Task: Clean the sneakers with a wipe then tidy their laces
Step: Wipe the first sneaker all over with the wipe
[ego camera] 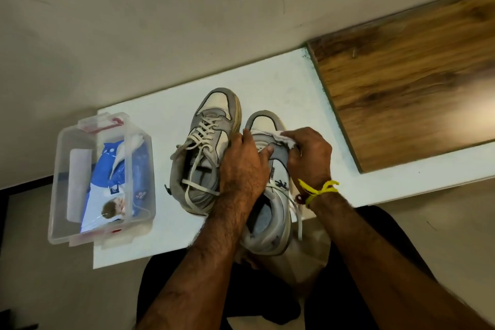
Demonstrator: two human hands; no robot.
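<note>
You are steadying the right-hand sneaker [270, 195] with your left hand [245, 161], fingers curled over its tongue and laces, while your right hand [308, 155] is pinching a crumpled white wipe [281, 138] against the forefoot. That shoe is sitting at the near edge of the white table [267, 83], its heel hanging over your lap. Rubbing hard toward yourself could be dragging it off the edge. Its loose lace [296, 211] is dangling near your right wrist, so it may be snagging on the yellow wrist thread [318, 190]. The other sneaker [203, 150] is lying touching on the left, laces [198, 147] splayed; a sideways shove could be knocking it toward the clear plastic box [101, 179] holding the wipe pack [115, 182].
</note>
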